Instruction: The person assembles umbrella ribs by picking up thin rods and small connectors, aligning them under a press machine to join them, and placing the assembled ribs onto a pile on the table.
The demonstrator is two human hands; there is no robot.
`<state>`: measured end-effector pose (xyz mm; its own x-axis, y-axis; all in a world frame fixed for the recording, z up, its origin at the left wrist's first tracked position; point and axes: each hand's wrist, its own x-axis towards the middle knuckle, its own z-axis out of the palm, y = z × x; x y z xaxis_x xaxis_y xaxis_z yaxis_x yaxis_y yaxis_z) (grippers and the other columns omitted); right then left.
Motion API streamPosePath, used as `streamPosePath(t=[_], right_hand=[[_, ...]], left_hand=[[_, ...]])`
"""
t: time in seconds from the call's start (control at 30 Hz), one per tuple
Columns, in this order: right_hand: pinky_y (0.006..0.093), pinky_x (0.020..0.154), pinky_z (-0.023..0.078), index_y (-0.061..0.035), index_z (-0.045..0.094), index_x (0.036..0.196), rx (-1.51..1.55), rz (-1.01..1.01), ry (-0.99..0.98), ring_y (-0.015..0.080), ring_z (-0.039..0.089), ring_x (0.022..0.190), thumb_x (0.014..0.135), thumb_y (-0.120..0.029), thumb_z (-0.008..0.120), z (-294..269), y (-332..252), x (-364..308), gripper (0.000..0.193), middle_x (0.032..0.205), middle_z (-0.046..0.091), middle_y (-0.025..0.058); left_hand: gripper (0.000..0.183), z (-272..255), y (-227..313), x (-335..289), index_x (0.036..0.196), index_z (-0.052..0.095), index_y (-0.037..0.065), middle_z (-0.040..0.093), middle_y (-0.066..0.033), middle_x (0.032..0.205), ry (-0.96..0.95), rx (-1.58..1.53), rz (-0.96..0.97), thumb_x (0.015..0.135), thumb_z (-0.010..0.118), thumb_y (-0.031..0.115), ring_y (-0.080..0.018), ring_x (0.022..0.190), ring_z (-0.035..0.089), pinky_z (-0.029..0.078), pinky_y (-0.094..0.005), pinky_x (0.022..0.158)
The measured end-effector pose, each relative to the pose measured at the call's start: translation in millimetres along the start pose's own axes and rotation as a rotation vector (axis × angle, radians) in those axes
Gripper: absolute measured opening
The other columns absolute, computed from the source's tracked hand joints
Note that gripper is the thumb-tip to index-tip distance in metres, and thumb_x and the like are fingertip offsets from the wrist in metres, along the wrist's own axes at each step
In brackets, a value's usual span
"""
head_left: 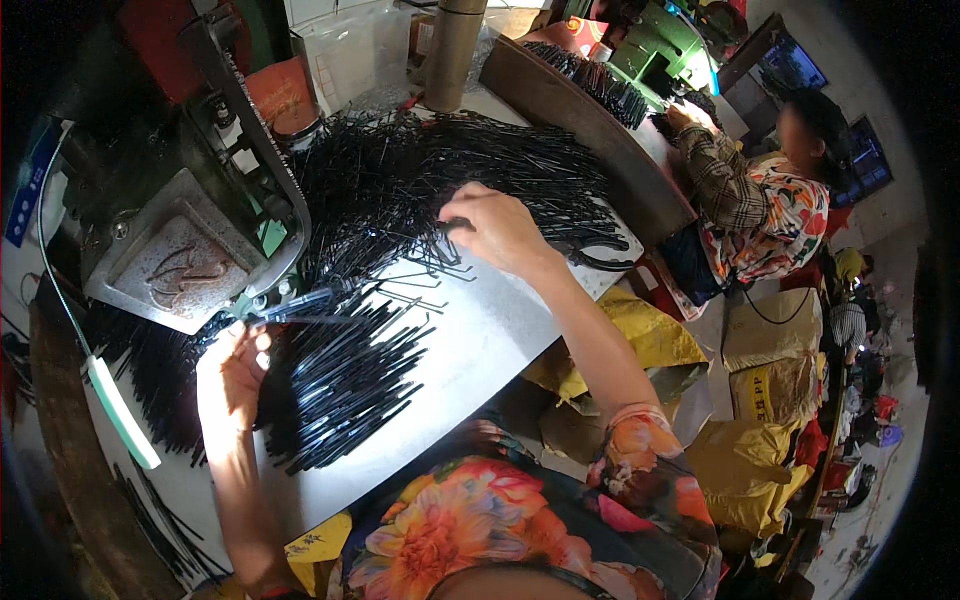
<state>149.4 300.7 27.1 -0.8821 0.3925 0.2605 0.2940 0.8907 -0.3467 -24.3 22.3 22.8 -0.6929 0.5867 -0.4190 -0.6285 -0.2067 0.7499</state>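
My left hand (232,375) is closed at the press machine (175,250), its fingertips pinching the end of a thin dark rod (315,319) beside the metal block. Out over the table, my right hand (495,228) has its fingers curled down at the edge of a large tangled pile of thin black rods (530,165). Whatever sits between those fingers is dark and cannot be made out. Some rods near it show bent ends. A second heap of straight black rods (345,380) lies in front of the machine, to the right of my left hand.
Black-handled scissors (600,255) rest at the white table's (470,320) right corner. A lit lamp strip (122,412) stands at left; a metal post (455,60) rises behind. Past a wooden partition (590,130), a co-worker (760,200) handles similar rods. Yellow sacks (745,470) and cartons lie at right.
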Motion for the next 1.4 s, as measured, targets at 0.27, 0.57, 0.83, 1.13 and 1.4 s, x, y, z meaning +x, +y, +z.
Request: streamPosePath(t=[0.27,0.57,0.83,1.13,1.4], right_hand=[[0.0283,0.059,0.047,-0.0102,0.055,0.076,-0.343,-0.208,0.173,0.0187,0.054,0.074,0.068,-0.007,0.053,19,-1,3,0.008,0.078,0.051,0.0021],[0.022,0.049,0.044,-0.0114,0.052,0.076,-0.315,-0.6,0.45,0.0118,0.049,0.059,0.063,-0.012,0.054,32,-66,26,0.013,0.067,0.043,0.0011],[0.0219,0.042,0.044,-0.0132,0.054,0.078,-0.383,-0.656,0.373,0.0112,0.051,0.054,0.069,-0.015,0.054,31,-72,31,0.009,0.067,0.044,0.001],[0.029,0.045,0.045,-0.0061,0.053,0.083,0.319,-0.493,0.194,0.0211,0.054,0.052,0.075,-0.012,0.057,47,-104,27,0.01,0.073,0.052,0.006],[0.0232,0.042,0.04,-0.0055,0.053,0.086,0.309,-0.367,0.676,0.0148,0.051,0.05,0.071,-0.003,0.062,-28,-113,4,0.017,0.078,0.053,0.0078]], left_hand=[[0.019,-10,-6,-4,0.078,0.051,0.004,0.055,-0.0094,0.081,-0.008,0.101,0.094,0.072,0.059,0.02,-0.0149,0.066,0.051,0.042,-0.0248,0.055],[0.014,-16,-14,-7,0.085,0.051,0.005,0.055,-0.0027,0.068,0.007,0.159,0.0,0.077,0.056,0.015,-0.0054,0.047,0.045,0.032,-0.0131,0.037],[0.01,-29,-12,-14,0.081,0.055,0.001,0.056,-0.0054,0.066,-0.038,0.161,0.039,0.072,0.053,0.006,-0.0067,0.044,0.041,0.031,-0.019,0.041],[0.007,-22,-13,-16,0.073,0.058,0.005,0.054,-0.0017,0.058,-0.007,0.363,0.173,0.073,0.057,0.012,-0.0041,0.037,0.035,0.025,-0.0163,0.035],[0.007,-32,-10,-16,0.075,0.057,0.003,0.055,-0.0009,0.059,0.033,0.365,0.178,0.071,0.052,0.006,-0.0023,0.039,0.036,0.024,-0.0159,0.034]])
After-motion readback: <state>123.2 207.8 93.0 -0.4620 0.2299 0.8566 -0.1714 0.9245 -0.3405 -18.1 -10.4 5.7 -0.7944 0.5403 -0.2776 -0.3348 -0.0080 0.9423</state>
